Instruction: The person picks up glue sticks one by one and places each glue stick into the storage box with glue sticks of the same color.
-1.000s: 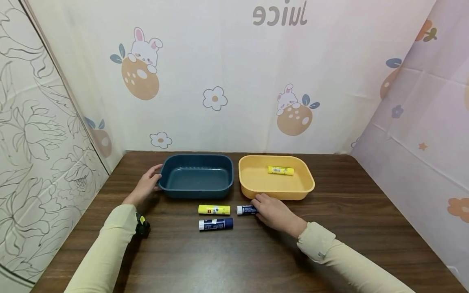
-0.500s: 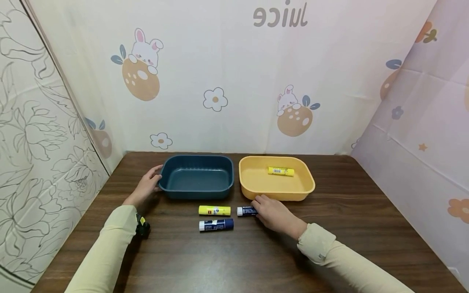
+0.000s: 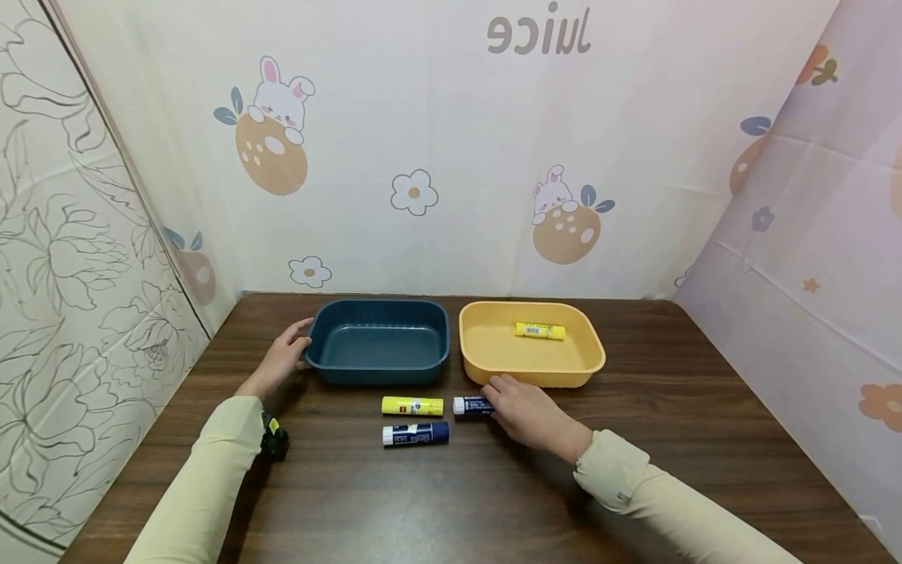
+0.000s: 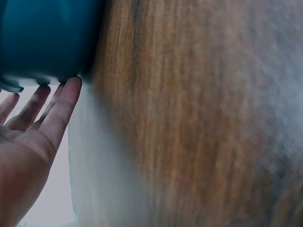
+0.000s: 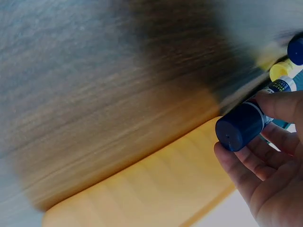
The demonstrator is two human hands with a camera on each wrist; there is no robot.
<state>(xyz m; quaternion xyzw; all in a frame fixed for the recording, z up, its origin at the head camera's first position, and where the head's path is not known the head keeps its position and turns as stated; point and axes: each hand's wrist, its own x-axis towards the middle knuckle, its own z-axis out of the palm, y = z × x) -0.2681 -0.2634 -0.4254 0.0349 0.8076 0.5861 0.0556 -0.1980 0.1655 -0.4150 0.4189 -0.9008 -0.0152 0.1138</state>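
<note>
My right hand [image 3: 524,411] pinches a dark blue glue stick [image 5: 241,126] between thumb and fingers, just in front of the yellow bin [image 3: 532,377]. Its white end points left in the head view, while the hand covers the rest. My left hand [image 3: 280,359] touches the left side of the dark teal bin [image 3: 377,374] with straight fingertips [image 4: 72,87]. Left of the held stick lie a yellow glue stick [image 3: 412,406] and, nearer me, another dark blue glue stick [image 3: 416,434]. One more yellow glue stick [image 3: 539,330] lies inside the yellow bin.
Both bins stand side by side near the back of the brown wooden table [image 3: 395,509]. Behind them hangs a printed curtain [image 3: 451,235]. A small black object with a yellow mark [image 3: 273,437] is at my left wrist.
The glue stick in my right hand has shifted very slightly to the left. My left hand, both bins and the other glue sticks stay where they were.
</note>
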